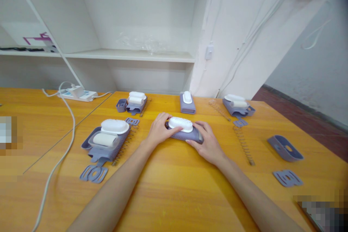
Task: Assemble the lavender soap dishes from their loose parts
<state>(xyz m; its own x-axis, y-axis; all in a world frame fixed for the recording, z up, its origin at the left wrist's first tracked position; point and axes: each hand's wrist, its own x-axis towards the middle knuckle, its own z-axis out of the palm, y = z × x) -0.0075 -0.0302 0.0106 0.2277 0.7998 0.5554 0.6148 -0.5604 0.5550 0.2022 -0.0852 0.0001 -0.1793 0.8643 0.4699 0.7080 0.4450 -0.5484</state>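
In the head view, a long grey-purple plastic case [185,136] lies across the table in front of me. A white oval piece with a bumpy, bristle-like top [181,124] sits on its upper side. My left hand [160,130] is closed round the case's left end, its thumb stretched along the lower edge of the white piece. Round the right end wraps my right hand [208,141], fingers above and thumb on the near side. Both palms and part of each end are hidden.
Similar grey-purple cases with white pieces lie at the left [110,141], back left [136,103], back centre [187,103] and back right [235,106]. A coil spring [244,145], an open shell [285,148] and a flat slotted plate [287,178] lie right. A white cable [71,130] runs from a power strip [78,94].
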